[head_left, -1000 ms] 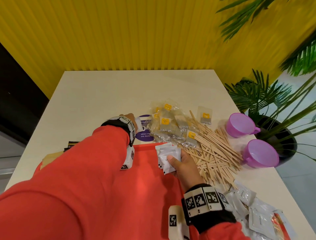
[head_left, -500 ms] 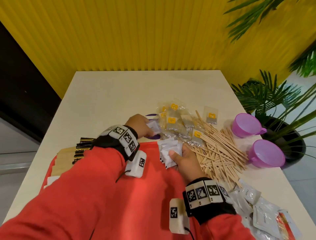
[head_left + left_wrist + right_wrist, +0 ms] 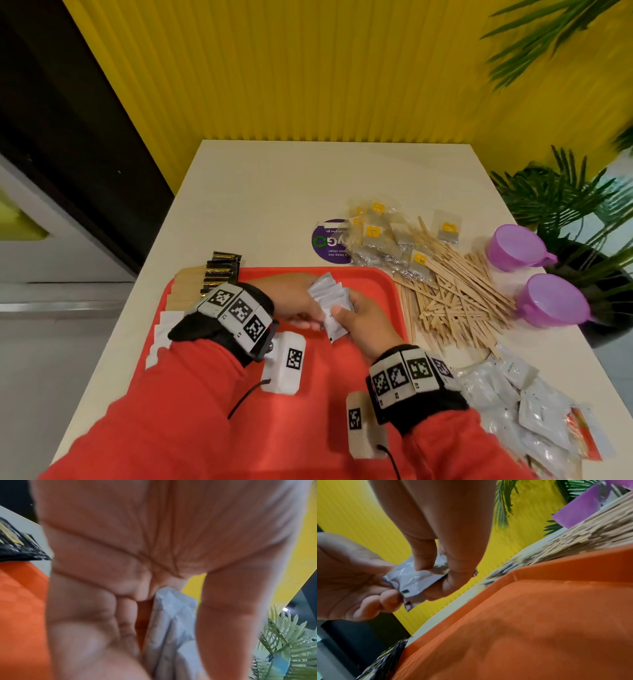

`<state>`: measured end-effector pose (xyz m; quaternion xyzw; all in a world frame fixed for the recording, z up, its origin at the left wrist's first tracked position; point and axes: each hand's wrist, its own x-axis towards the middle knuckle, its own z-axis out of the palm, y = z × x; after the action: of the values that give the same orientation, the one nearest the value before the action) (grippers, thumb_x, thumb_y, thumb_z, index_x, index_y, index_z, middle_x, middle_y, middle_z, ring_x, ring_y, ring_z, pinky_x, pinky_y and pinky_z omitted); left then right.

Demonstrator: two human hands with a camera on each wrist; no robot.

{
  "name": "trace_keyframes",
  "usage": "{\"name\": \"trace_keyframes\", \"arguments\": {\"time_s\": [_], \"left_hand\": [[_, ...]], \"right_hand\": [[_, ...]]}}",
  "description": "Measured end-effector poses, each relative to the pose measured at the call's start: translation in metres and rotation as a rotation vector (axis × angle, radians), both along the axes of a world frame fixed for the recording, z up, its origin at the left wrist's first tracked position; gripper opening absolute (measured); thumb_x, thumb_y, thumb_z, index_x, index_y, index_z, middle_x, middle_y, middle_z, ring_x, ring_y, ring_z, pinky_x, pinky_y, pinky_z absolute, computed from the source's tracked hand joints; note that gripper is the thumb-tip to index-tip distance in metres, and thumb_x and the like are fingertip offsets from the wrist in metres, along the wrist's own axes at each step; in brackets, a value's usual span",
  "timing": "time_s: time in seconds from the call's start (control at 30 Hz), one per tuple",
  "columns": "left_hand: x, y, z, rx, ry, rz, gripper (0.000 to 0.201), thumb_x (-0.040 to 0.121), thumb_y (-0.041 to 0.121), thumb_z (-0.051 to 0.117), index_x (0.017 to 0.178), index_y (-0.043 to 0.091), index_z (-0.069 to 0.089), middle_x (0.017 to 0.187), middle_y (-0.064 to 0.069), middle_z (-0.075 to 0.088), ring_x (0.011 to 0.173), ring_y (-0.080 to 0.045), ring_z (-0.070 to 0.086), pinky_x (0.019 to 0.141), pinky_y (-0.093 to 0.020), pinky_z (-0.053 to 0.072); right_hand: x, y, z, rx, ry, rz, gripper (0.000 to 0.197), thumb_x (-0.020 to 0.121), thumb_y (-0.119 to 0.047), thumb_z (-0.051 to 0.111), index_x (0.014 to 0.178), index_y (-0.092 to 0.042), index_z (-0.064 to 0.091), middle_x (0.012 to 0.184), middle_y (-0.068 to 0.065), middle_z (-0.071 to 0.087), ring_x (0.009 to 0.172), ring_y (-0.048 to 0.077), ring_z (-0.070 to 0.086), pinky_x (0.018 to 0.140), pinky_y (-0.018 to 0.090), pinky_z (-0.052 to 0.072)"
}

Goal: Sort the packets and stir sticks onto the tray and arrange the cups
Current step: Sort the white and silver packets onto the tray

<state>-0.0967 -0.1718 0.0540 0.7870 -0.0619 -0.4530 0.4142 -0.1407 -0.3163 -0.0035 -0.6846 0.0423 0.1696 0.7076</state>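
Holding a small stack of white packets (image 3: 329, 301) above the red tray (image 3: 373, 284), the right hand (image 3: 363, 317) has its thumb pressed on top of the stack and its fingers curled beneath — the right wrist view shows thumb and fingers (image 3: 426, 555) pinching the crumpled foil-white bundle. The left hand (image 3: 291, 301) meets the same stack from the other side, its fingers curled against the packets' edge; the left wrist view shows the packets (image 3: 173, 628) wedged between its fingers and thumb. Both hands sit over the far middle of the tray, which lies on a cream table (image 3: 274, 192). At the tray's far left corner lie black-and-gold sachets (image 3: 221, 270) beside tan packets (image 3: 186, 291), with a few white ones (image 3: 161, 329) just nearer along the left edge. Right of the tray a loose heap of wooden stir sticks (image 3: 455, 301) spreads across the table, and beyond it clear tea packets (image 3: 380, 236) with yellow labels partly cover a round purple sticker (image 3: 329, 246). Two purple cups (image 3: 513, 248) stand upright at the table's right edge, one behind the other — a second pile of white packets (image 3: 520, 407) lies near the right forearm.
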Motion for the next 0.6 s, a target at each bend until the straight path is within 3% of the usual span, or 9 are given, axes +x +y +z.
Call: {"name": "trace_keyframes", "arguments": {"time_s": [0.07, 0.2, 0.27, 0.33, 0.37, 0.43, 0.5, 0.6], "left_hand": [[-0.009, 0.008, 0.002, 0.005, -0.028, 0.021, 0.023, 0.086, -0.012, 0.050, 0.081, 0.011, 0.052, 0.068, -0.010, 0.058, 0.042, -0.003, 0.054, 0.039, -0.012, 0.040], [-0.025, 0.026, 0.000, 0.087, -0.113, -0.012, 0.024, 0.084, -0.008, 0.057, 0.090, 0.015, 0.052, 0.068, -0.001, 0.062, 0.045, 0.000, 0.057, 0.043, -0.013, 0.042], [-0.034, 0.038, -0.001, 0.107, -0.088, -0.007, 0.021, 0.087, -0.006, 0.054, 0.093, 0.013, 0.050, 0.068, 0.000, 0.061, 0.043, 0.002, 0.056, 0.041, -0.012, 0.041], [-0.043, 0.051, -0.002, 0.129, -0.085, 0.017, 0.020, 0.088, -0.003, 0.054, 0.087, 0.016, 0.050, 0.068, -0.001, 0.059, 0.045, 0.001, 0.056, 0.042, -0.012, 0.042], [-0.047, 0.058, -0.002, 0.159, -0.104, 0.013, 0.019, 0.088, 0.000, 0.056, 0.085, 0.018, 0.051, 0.071, -0.001, 0.060, 0.051, -0.002, 0.058, 0.048, -0.013, 0.045], [-0.054, 0.077, -0.003, 0.233, -0.181, -0.025, 0.014, 0.085, 0.008, 0.063, 0.091, 0.018, 0.055, 0.087, -0.002, 0.064, 0.075, -0.012, 0.062, 0.072, -0.022, 0.049], [-0.060, 0.096, -0.005, 0.296, -0.204, -0.066, 0.024, 0.082, 0.014, 0.067, 0.104, 0.013, 0.057, 0.104, -0.005, 0.065, 0.098, -0.020, 0.061, 0.088, -0.030, 0.045], [-0.071, 0.119, -0.008, 0.350, -0.232, -0.099, 0.046, 0.078, 0.020, 0.072, 0.120, 0.014, 0.053, 0.118, -0.004, 0.060, 0.108, -0.021, 0.057, 0.093, -0.032, 0.043]], "right_hand": [[-0.008, 0.007, 0.005, -0.087, -0.009, 0.059, 0.029, 0.089, 0.009, 0.043, 0.101, -0.012, 0.057, 0.085, -0.001, 0.063, 0.070, 0.001, 0.058, 0.064, 0.013, 0.046], [-0.021, 0.025, 0.009, -0.215, -0.003, 0.159, 0.035, 0.091, 0.007, 0.039, 0.114, -0.012, 0.056, 0.094, 0.001, 0.062, 0.082, 0.013, 0.058, 0.070, 0.017, 0.045], [-0.029, 0.037, 0.010, -0.217, 0.014, 0.180, 0.034, 0.091, 0.005, 0.039, 0.109, -0.016, 0.057, 0.095, 0.004, 0.063, 0.084, 0.016, 0.058, 0.073, 0.024, 0.045], [-0.035, 0.050, 0.011, -0.244, 0.029, 0.205, 0.031, 0.091, 0.004, 0.041, 0.105, -0.017, 0.059, 0.096, 0.006, 0.064, 0.084, 0.016, 0.058, 0.073, 0.024, 0.045], [-0.037, 0.056, 0.012, -0.271, 0.037, 0.215, 0.030, 0.090, 0.004, 0.042, 0.106, -0.014, 0.061, 0.095, 0.006, 0.064, 0.082, 0.015, 0.058, 0.070, 0.022, 0.045], [-0.044, 0.070, 0.014, -0.317, 0.055, 0.212, 0.023, 0.088, 0.002, 0.049, 0.103, -0.005, 0.065, 0.091, 0.009, 0.066, 0.077, 0.014, 0.057, 0.067, 0.020, 0.045], [-0.051, 0.085, 0.015, -0.362, 0.072, 0.220, 0.015, 0.085, -0.001, 0.055, 0.088, -0.009, 0.067, 0.081, 0.005, 0.066, 0.069, 0.011, 0.057, 0.065, 0.021, 0.044], [-0.063, 0.107, 0.019, -0.458, 0.088, 0.277, 0.020, 0.084, -0.003, 0.059, 0.069, -0.018, 0.059, 0.062, -0.006, 0.053, 0.050, 0.000, 0.048, 0.047, 0.011, 0.036]]}}
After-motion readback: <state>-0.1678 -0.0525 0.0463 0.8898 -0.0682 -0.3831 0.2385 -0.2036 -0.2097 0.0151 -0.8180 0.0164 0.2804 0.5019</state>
